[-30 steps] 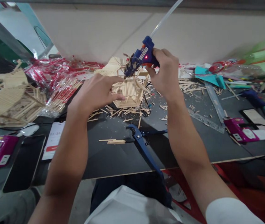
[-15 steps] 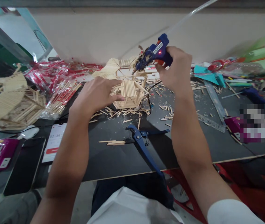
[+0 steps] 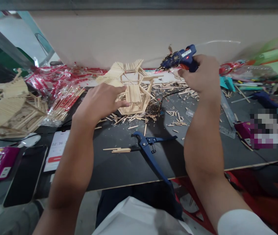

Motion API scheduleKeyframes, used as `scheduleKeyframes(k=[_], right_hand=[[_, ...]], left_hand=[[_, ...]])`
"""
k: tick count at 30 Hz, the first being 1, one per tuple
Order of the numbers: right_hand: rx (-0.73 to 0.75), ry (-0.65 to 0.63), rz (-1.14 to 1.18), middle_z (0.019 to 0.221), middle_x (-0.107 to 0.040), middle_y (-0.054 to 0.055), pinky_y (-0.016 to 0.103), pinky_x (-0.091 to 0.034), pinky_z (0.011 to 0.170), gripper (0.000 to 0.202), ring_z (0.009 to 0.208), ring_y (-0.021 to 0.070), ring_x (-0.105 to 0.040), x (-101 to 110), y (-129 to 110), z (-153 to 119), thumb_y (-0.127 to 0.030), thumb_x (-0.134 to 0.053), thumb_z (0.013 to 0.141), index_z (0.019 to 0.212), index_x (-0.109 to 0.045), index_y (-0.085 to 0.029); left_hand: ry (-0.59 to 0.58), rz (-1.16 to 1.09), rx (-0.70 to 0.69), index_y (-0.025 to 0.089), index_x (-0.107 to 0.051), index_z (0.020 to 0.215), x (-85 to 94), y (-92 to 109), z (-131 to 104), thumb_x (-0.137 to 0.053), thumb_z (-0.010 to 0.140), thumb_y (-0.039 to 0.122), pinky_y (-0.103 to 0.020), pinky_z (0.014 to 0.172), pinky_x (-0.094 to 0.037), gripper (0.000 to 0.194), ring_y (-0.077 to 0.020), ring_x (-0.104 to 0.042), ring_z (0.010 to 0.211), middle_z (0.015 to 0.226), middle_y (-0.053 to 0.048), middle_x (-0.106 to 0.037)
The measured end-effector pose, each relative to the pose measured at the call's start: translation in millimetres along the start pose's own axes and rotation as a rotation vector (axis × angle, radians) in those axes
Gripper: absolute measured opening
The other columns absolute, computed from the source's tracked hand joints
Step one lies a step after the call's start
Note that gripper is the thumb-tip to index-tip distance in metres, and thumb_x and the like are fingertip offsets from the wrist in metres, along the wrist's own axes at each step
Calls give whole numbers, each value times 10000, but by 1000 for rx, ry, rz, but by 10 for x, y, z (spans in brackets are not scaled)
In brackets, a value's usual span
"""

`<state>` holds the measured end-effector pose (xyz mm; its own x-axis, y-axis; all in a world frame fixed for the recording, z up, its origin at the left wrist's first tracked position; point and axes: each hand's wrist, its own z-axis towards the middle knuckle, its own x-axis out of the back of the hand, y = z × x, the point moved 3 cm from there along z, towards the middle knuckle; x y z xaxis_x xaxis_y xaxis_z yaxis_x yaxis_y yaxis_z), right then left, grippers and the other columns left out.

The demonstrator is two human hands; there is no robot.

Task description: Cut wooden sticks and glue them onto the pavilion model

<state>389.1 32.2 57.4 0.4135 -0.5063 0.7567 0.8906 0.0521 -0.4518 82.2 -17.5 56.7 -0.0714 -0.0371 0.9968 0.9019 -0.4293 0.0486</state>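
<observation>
My left hand [image 3: 99, 99] grips the near left side of a many-sided wooden stick model [image 3: 133, 94], its thumb and fingers around a slatted panel. The model stands on the dark table, with slatted panels sloping out around an open middle. In my right hand [image 3: 204, 75] is a blue hot glue gun [image 3: 189, 58], raised to the right of the model and apart from it. Its nozzle points left and downward, a red light glows on its side, and a clear glue stick trails from its back. A blue-handled cutter [image 3: 148, 147] lies nearer to me.
Cut stick pieces [image 3: 178, 122] litter the table around the model. Another stick model [image 3: 8, 104] stands at the left, beside plastic-wrapped sticks [image 3: 62, 98]. Two phones, one a dark phone [image 3: 26, 176], lie front left near a purple box [image 3: 0, 163]. A clear ruler [image 3: 228, 112] lies right.
My right hand has moved the glue gun rightward, away from the model. My left hand stays on the model.
</observation>
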Motion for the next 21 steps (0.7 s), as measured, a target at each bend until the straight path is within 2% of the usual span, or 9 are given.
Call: scheduleKeyframes(k=[3, 7, 12, 21], right_hand=[[-61, -81, -97, 900, -701, 106, 396, -471, 805, 212, 844, 262, -621, -1, -28, -25, -300, -744, 760, 938, -720, -188], [-156, -238, -229, 981, -711, 176, 383, -469, 832, 331, 932, 289, -650, -43, -35, -53, -298, -713, 834, 1084, -734, -83], [-262, -370, -247, 883, -693, 181, 361, -440, 754, 305, 845, 255, -632, -80, 54, -62, -349, -701, 852, 954, -740, -63], [-391, -439, -198, 744, -657, 169, 364, -404, 680, 312, 668, 190, -576, -13, 194, -90, -350, -650, 868, 911, -704, -46]], left_hand=[[-10, -50, -11, 257, -549, 1452, -13, -30, 6, -555, 922, 613, -383, 909, -444, 638, -309, -638, 1035, 1017, -103, -722], [14, -140, -25, 238, -511, 1482, -11, -106, 14, -623, 868, 636, -343, 857, -437, 740, -267, -635, 947, 971, -84, -710], [39, -195, -42, 240, -599, 1397, 3, -152, 15, -647, 842, 636, -301, 779, -415, 684, -217, -612, 822, 892, -54, -700], [62, -172, -55, 236, -657, 1332, -2, -123, 9, -631, 880, 585, -313, 781, -418, 571, -216, -623, 819, 830, -58, -700]])
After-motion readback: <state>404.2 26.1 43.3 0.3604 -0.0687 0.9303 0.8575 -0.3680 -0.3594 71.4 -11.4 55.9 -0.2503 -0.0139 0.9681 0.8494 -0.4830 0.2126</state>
